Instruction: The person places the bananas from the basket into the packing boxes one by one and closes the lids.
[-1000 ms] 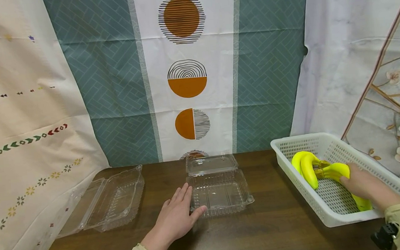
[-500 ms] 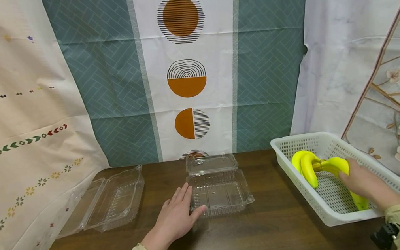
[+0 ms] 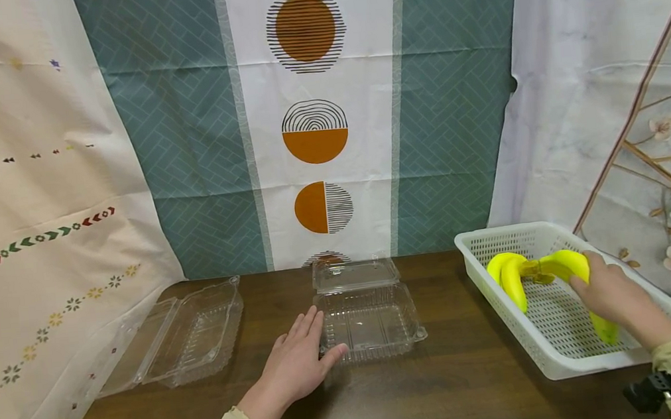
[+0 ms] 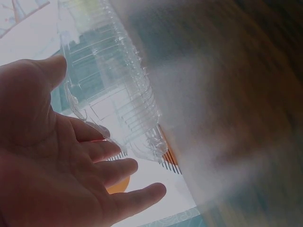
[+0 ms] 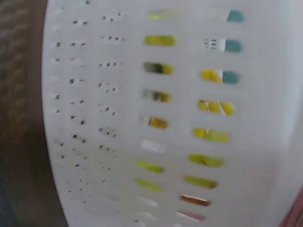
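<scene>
My right hand (image 3: 615, 291) is inside the white perforated basket (image 3: 539, 350), gripping a bunch of bananas (image 3: 564, 262) over its right side. Two curved bananas hang to the left of the stem, and a yellow tip shows below the hand. In the right wrist view the basket's wall (image 5: 267, 142) hides the hand, with yellow showing through the slots. Beside a clear plastic clamshell container (image 3: 369, 323), its lid laid back, my left hand (image 3: 295, 363) has its fingers extended along the left edge. The left wrist view shows that hand (image 4: 61, 146) with fingers spread near the container's (image 4: 109, 80) ribbed side.
Another clear clamshell container (image 3: 193, 335) lies with its lid folded out on the left of the brown wooden table (image 3: 435, 387). Patterned cloths (image 3: 454, 126) hang at the back and both sides, close to the basket's right edge.
My right hand has risen slightly, and the banana bunch has come up and shifted with it, its stem turning into clearer view. The left hand has stayed in place.
</scene>
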`<state>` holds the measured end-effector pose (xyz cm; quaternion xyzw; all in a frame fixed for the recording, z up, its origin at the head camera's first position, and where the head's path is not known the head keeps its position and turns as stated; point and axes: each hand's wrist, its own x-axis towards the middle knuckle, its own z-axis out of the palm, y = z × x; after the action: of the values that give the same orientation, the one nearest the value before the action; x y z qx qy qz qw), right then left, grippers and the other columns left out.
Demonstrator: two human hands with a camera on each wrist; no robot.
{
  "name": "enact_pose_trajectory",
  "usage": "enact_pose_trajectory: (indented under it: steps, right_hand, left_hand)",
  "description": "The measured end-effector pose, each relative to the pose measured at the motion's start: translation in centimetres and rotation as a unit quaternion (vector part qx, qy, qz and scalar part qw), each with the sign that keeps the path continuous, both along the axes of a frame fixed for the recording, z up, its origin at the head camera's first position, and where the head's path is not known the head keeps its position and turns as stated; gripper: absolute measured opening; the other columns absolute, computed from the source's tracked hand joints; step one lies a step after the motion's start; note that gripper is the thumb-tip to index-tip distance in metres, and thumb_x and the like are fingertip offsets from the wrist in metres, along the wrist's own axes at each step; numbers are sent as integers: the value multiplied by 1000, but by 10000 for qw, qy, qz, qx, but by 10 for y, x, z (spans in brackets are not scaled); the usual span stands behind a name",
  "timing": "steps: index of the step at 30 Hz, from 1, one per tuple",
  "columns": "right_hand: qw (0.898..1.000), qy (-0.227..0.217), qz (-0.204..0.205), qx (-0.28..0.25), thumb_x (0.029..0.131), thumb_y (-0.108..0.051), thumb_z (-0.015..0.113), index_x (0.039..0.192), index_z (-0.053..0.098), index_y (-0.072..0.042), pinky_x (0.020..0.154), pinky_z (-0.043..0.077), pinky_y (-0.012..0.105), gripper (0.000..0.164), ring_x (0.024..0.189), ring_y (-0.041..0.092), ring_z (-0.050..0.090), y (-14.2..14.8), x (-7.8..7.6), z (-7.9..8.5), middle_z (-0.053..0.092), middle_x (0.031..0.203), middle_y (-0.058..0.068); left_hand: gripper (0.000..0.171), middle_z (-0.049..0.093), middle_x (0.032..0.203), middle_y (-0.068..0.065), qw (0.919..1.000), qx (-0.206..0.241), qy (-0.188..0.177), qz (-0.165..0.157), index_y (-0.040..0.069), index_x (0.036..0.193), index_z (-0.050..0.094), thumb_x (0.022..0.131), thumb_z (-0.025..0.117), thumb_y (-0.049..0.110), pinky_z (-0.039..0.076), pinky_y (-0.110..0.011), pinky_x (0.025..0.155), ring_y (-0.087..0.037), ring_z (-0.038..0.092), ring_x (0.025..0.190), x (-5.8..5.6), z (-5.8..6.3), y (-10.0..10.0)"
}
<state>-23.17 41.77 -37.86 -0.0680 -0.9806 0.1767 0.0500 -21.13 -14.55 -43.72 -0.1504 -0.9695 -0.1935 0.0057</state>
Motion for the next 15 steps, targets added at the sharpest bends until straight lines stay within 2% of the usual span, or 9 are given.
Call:
enact_pose_trajectory:
  steps: [3, 9, 12, 15]
  right_hand:
    - [9998, 141, 103, 40, 112, -17, 49, 157, 9, 28, 77, 53, 71, 75, 94, 58, 59, -3, 1, 5, 37, 123, 59]
    - [9993, 341, 140, 66, 113, -20, 49, 159, 6, 26, 80, 53, 73, 78, 97, 60, 57, -11, 0, 15, 36, 127, 60]
    - [9986, 481, 168, 111, 112, -18, 51, 159, 8, 27, 72, 57, 65, 78, 86, 52, 62, -16, 1, 21, 45, 118, 56]
    - [9984, 512, 234, 95, 114, -18, 52, 160, 7, 26, 65, 57, 57, 78, 78, 44, 62, -22, 3, 28, 48, 113, 52]
  left_hand:
    - [90, 27, 181, -15, 10000, 6, -1, -6, 2, 171, 37, 109, 61, 63, 30, -74, 123, -41, 27, 165, 0, 1, 0]
    - [90, 26, 181, -15, 10000, -1, -38, 1, 2, 172, 37, 109, 61, 62, 30, -74, 123, -41, 26, 165, 0, 2, 1]
    - [90, 26, 181, -15, 10000, -15, -41, 2, 3, 172, 36, 109, 61, 62, 30, -73, 124, -41, 26, 165, 0, 2, 1]
    - [90, 26, 181, -15, 10000, -18, -34, 3, 2, 171, 37, 109, 61, 63, 30, -73, 123, -41, 27, 165, 0, 2, 1]
